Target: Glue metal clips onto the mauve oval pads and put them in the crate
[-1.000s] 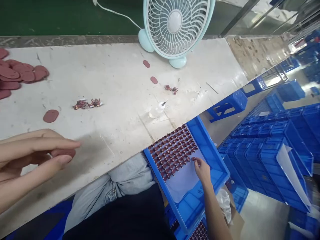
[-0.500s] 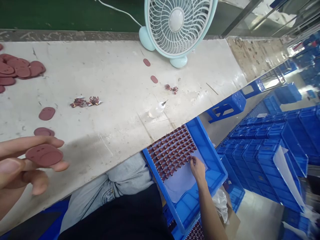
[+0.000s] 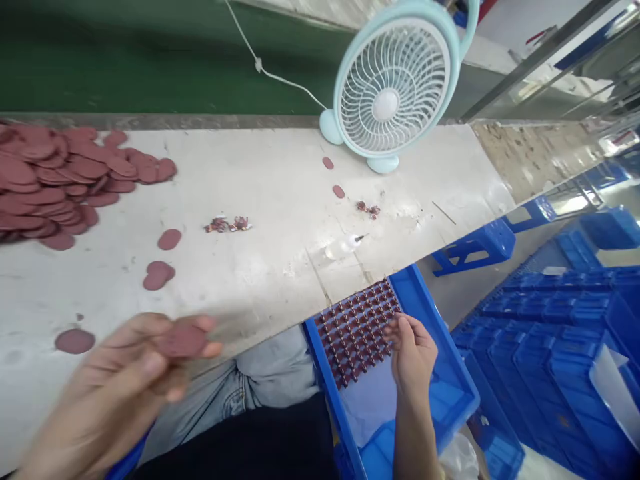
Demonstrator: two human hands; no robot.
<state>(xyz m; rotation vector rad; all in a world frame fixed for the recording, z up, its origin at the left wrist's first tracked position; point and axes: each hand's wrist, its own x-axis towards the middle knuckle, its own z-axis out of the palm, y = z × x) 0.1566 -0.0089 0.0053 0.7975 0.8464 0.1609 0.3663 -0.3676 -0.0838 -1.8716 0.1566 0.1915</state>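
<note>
Your left hand pinches a maroon disc between its fingertips above the worktop edge; your right hand, fingers curled (contents unclear), rests among small parts in the blue tray

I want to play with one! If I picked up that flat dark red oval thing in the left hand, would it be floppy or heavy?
Probably light: the left hand holds the dark red oval piece with just its fingers. It looks thin and flat, so it shouldn't roll. Whether it bends is hard to tell, but the ones in the pile all lie flat, so it's likely fairly stiff.
</note>
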